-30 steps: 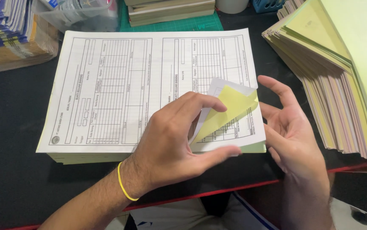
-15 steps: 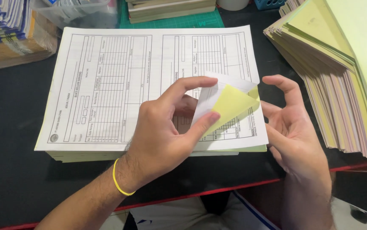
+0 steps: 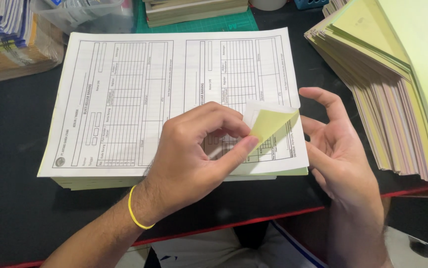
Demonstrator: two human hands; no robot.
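Note:
A thick stack of printed form sheets (image 3: pixel 139 94) lies on the black table. White sheets alternate with yellow ones. My left hand (image 3: pixel 199 154), with a yellow band on the wrist, pinches the lifted near-right corner of the top sheets (image 3: pixel 268 119) between thumb and fingers; a white sheet and a yellow one curl up there. My right hand (image 3: pixel 340 154) hovers just right of that corner, fingers spread, holding nothing.
A tall fanned pile of yellow and pink sheets (image 3: pixel 397 84) fills the right side. Bundled booklets (image 3: pixel 5 39) sit at the far left, a clear plastic box (image 3: pixel 90 15) and a green cutting mat (image 3: pixel 214 22) with stacked pads behind. The table's red front edge (image 3: pixel 253 221) runs below.
My left fingers have slid along the curled corner and closed tighter on it; the lifted flap is now smaller. My right hand stayed beside it, almost still.

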